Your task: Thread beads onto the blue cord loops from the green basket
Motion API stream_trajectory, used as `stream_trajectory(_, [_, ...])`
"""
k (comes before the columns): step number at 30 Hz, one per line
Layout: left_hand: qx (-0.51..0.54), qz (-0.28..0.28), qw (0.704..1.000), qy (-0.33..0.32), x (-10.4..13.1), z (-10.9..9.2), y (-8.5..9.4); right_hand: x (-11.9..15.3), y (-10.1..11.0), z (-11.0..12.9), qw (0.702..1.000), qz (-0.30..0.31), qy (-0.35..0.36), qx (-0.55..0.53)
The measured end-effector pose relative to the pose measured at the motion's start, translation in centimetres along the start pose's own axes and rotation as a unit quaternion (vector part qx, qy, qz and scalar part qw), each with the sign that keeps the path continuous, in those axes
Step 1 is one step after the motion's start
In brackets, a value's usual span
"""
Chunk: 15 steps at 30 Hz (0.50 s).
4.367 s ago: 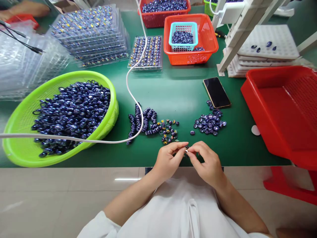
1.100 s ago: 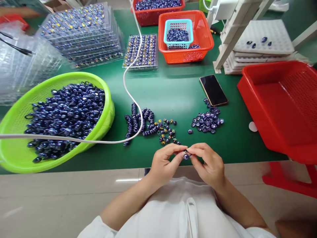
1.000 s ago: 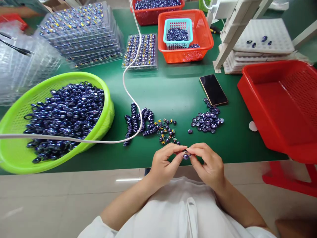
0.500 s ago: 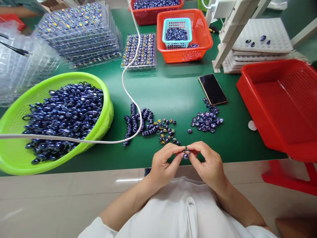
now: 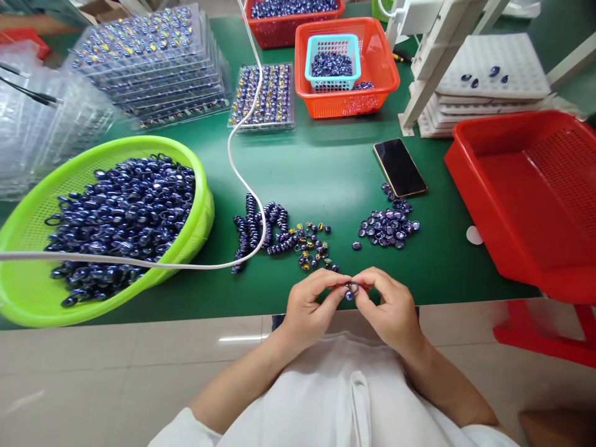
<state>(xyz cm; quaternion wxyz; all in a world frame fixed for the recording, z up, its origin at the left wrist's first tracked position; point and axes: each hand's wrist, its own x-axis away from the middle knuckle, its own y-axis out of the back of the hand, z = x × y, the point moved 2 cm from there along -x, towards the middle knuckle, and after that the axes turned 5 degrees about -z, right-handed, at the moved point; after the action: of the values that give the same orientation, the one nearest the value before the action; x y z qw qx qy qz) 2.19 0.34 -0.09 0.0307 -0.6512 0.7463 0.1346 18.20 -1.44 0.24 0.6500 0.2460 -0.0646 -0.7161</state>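
Between my fingertips, just over the table's front edge, is a small dark blue ring (image 5: pixel 350 290) with a round shiny bead. My left hand (image 5: pixel 310 307) pinches it from the left, and my right hand (image 5: pixel 391 308) grips it from the right with thumb and forefinger. Beyond my left hand lie loose ring pieces (image 5: pixel 313 245), some with yellow parts, beside rows of stacked dark rings (image 5: pixel 254 223). Past my right hand is a pile of flat, dark oval pieces (image 5: pixel 388 228).
A green basket (image 5: pixel 202 205) full of dark rings stands left, crossed by a white cable (image 5: pixel 239 174). A phone (image 5: pixel 399 166) lies behind the oval pieces. Filled clear trays (image 5: pixel 205 74), an orange basket (image 5: pixel 384 81) and a red bin (image 5: pixel 479 186) surround the work area.
My hands stay nearly in place. The ring between my fingertips has turned slightly, and its loop shows more clearly. Everything on the table stays put.
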Motion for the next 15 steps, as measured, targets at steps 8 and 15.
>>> stream_trajectory(8, [-0.003,-0.010,0.998,-0.064,0.0,0.5,-0.3,-0.2,-0.6,-0.4,0.991,0.022,-0.116,-0.059])
stream_trajectory(15, [-0.040,0.015,0.999,-0.025,-0.3,0.9,0.1,-1.3,-0.1,-1.3,0.991,0.096,-0.085,-0.038])
